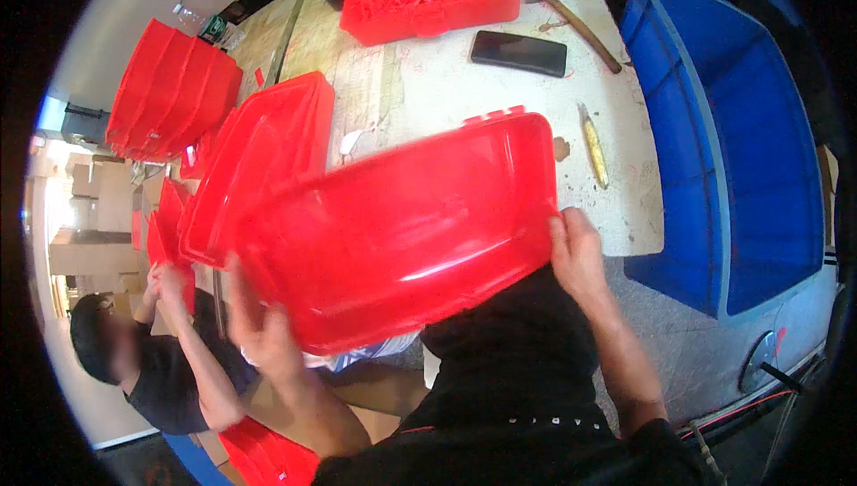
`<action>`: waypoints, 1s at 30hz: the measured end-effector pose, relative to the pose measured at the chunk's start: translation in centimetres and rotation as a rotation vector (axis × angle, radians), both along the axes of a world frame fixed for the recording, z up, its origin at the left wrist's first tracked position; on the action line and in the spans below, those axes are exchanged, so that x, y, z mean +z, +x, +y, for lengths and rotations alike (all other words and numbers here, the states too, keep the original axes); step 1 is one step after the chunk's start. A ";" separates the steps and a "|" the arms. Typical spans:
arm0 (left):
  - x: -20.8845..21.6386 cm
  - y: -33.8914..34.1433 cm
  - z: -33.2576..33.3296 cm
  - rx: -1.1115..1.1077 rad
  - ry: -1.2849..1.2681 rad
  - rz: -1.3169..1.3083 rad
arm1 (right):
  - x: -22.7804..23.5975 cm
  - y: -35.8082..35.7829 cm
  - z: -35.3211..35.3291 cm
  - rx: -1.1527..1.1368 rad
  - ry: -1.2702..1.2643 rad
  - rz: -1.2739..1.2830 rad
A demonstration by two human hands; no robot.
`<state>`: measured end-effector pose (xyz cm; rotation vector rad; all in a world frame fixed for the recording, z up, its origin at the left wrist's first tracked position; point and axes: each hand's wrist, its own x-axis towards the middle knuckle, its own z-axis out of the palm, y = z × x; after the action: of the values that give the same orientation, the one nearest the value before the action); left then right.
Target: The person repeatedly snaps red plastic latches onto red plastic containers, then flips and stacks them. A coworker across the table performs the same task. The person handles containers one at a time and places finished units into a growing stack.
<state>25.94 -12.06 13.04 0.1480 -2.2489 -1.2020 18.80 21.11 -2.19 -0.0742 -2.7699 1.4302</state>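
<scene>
A large, shallow red plastic tray [402,227] is held tilted over the near edge of the table, its glossy hollow side facing me. My right hand [580,249] grips the right rim, thumb on the near side. At the left end, my left hand [268,330] is around the rim with its thumb across the edge; motion blurs its fingers. Just behind the tray's left part lies a stack of similar red trays [277,147], partly covered by it.
A red bin [433,4] of red scraps, a phone [518,53], a hammer [585,31] and a yellow-handled blade [594,151] lie on the table [402,84]. Nested red bins [174,89] stand left. A blue crate [723,147] is right. A co-worker [170,361] handles red pieces at left.
</scene>
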 end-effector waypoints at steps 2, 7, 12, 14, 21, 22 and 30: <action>5.5 -0.5 0.0 -0.011 -0.478 -0.052 | -0.9 1.6 -1.3 0.129 -0.072 -0.010; 10.6 -3.1 7.1 -0.115 -0.870 -0.003 | -2.4 3.9 -2.6 0.132 -0.402 -0.300; 12.6 -4.9 11.2 -0.399 -1.057 0.105 | -2.7 5.4 -1.9 0.018 -0.572 -0.493; 12.3 -3.5 9.4 -0.315 -1.064 0.168 | -3.0 5.7 -2.1 -0.014 -0.759 -0.546; -0.8 3.8 6.7 -0.459 -0.310 0.022 | -3.7 6.3 -2.4 -0.102 -1.037 -0.661; -3.9 4.4 8.6 -0.305 -0.055 -0.351 | -3.7 6.2 -2.4 -0.110 -1.044 -0.661; -19.8 -1.0 15.3 -0.234 0.646 -0.691 | -3.4 6.6 -2.8 0.005 -0.882 -0.616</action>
<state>24.92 3.24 -6.77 0.6462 -2.3626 -2.2500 25.40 18.35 -5.62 -0.6004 -2.1827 2.8904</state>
